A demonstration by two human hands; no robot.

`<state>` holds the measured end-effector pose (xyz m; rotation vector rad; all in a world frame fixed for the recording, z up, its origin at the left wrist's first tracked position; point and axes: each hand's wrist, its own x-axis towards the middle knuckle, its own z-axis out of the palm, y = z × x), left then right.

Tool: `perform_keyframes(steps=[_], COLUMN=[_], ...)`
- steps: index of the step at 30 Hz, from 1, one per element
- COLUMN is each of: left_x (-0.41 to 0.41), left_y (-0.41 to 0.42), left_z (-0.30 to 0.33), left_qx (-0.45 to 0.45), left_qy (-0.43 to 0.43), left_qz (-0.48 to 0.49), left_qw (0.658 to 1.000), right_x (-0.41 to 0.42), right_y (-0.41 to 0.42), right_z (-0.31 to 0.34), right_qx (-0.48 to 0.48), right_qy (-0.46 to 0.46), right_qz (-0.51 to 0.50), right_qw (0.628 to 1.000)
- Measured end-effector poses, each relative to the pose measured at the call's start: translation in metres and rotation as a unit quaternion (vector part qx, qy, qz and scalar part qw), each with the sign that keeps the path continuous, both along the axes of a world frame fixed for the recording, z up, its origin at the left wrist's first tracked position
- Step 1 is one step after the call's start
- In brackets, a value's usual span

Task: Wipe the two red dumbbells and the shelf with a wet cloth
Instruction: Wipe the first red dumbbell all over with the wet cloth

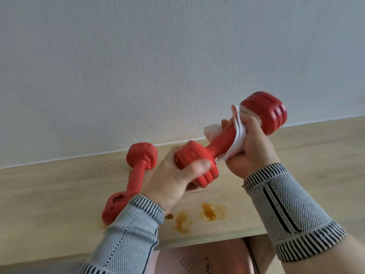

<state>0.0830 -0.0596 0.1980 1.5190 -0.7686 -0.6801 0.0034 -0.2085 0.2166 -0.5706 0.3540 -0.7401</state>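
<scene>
One red dumbbell point(221, 139) is held up above the wooden shelf point(59, 186), tilted with its far end raised to the right. My left hand point(173, 180) grips its lower head from below. My right hand point(250, 143) holds a white cloth point(235, 135) wrapped round the handle just below the upper head. The second red dumbbell point(136, 175) lies on the shelf to the left, one head near the wall, the other partly behind my left sleeve, with dark spots on its heads.
Orange-brown stains point(209, 211) mark the shelf near its front edge, below the held dumbbell. A white textured wall point(158, 66) rises right behind the shelf. Under the shelf edge a pink object point(207, 260) shows.
</scene>
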Motion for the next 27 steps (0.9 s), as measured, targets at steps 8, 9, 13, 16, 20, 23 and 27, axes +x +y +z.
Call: perform_keyframes(steps=[8, 9, 13, 16, 20, 23, 27], left_x=[-0.010, -0.010, -0.001, 0.010, 0.008, 0.008, 0.003], left_y=[-0.004, -0.006, -0.009, -0.005, 0.002, 0.003, 0.008], left_z=[0.015, 0.017, 0.012, -0.003, -0.020, -0.021, -0.008], left_qx=[-0.047, -0.060, -0.088, -0.082, -0.071, -0.103, -0.067], left_qy=[0.342, 0.340, 0.270, 0.040, -0.159, -0.057, 0.167], left_qz=[-0.082, -0.072, 0.011, 0.100, 0.111, 0.064, -0.027], left_qw=[0.935, 0.936, 0.959, 0.991, 0.978, 0.991, 0.983], right_x=[0.008, 0.010, 0.016, 0.018, 0.019, 0.017, 0.007], right_y=[0.025, 0.028, 0.039, 0.049, 0.049, 0.043, 0.031], right_z=[-0.004, -0.006, -0.011, -0.016, -0.014, -0.006, 0.008], right_qx=[-0.210, -0.246, -0.296, -0.292, -0.272, -0.245, -0.155], right_qy=[-0.006, 0.015, 0.136, 0.156, 0.143, 0.088, 0.027], right_qz=[0.088, 0.102, 0.089, 0.087, 0.042, 0.026, -0.006], right_qw=[0.974, 0.964, 0.941, 0.940, 0.951, 0.965, 0.987])
